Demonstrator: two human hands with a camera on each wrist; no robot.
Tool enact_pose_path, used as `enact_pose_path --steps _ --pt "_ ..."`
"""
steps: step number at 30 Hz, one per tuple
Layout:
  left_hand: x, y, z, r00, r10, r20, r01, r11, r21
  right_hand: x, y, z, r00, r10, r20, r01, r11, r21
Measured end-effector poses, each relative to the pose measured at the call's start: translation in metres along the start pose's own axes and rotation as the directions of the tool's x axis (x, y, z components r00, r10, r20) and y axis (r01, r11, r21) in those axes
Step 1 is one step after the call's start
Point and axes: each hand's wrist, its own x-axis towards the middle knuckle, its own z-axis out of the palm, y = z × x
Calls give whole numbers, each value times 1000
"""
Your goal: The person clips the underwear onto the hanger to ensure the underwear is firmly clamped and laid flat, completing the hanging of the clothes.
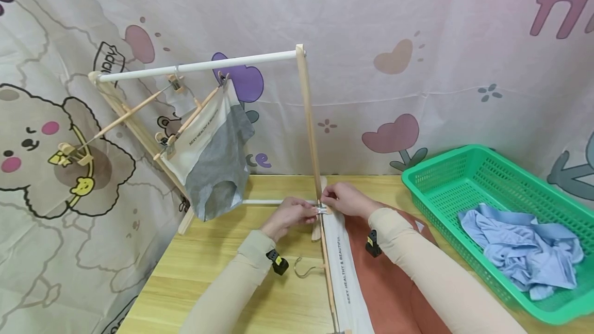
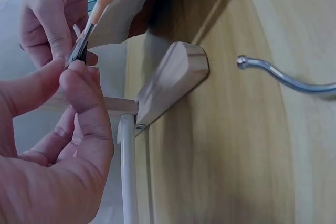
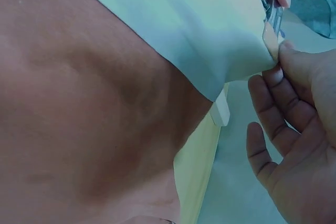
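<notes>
Rust-red underpants (image 1: 387,267) with a white printed waistband (image 1: 342,267) lie over the table, the waistband along a wooden clip hanger (image 1: 327,272). At the hanger's far end, my left hand (image 1: 289,216) pinches the metal clip (image 1: 321,211) between thumb and forefinger. Opposite it, my right hand (image 1: 347,200) pinches the waistband corner at the clip's wooden tip (image 3: 270,40), its other fingers loosely bent. The hanger's metal hook (image 1: 303,268) points left over the table.
A wooden rack (image 1: 308,117) with a white top bar (image 1: 232,61) stands behind my hands. From it hang grey underpants (image 1: 218,156) on a clip hanger and another clip hanger (image 1: 130,112). At right, a green basket (image 1: 436,210) holds light-blue cloth (image 1: 524,249).
</notes>
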Motion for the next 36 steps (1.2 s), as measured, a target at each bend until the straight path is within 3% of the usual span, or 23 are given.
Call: enact_pose_path --steps 8,13,18,25,31,33,36 --pt "-1 -10 -2 998 -37 58 38 999 -17 -5 9 3 1000 -20 11 20 1000 19" --pt "-4 -18 -3 999 -48 1 48 997 59 -19 24 2 999 4 37 -5 1000 26" --pt "-4 -24 -6 998 -48 -44 53 991 121 -30 40 2 994 89 66 -84 993 -80" --pt "-2 -26 -8 998 -30 -50 35 994 102 -37 50 4 992 127 0 -123 963 -238" --pt "4 -29 -10 997 -20 -78 27 996 82 -37 54 3 987 152 -48 -159 941 -300" --pt "5 -30 -10 997 -10 -82 19 994 106 -37 55 3 985 160 -62 -171 937 -304" --pt "-2 -29 -10 992 35 -120 -9 976 216 -37 56 3 980 183 -77 -197 934 -299"
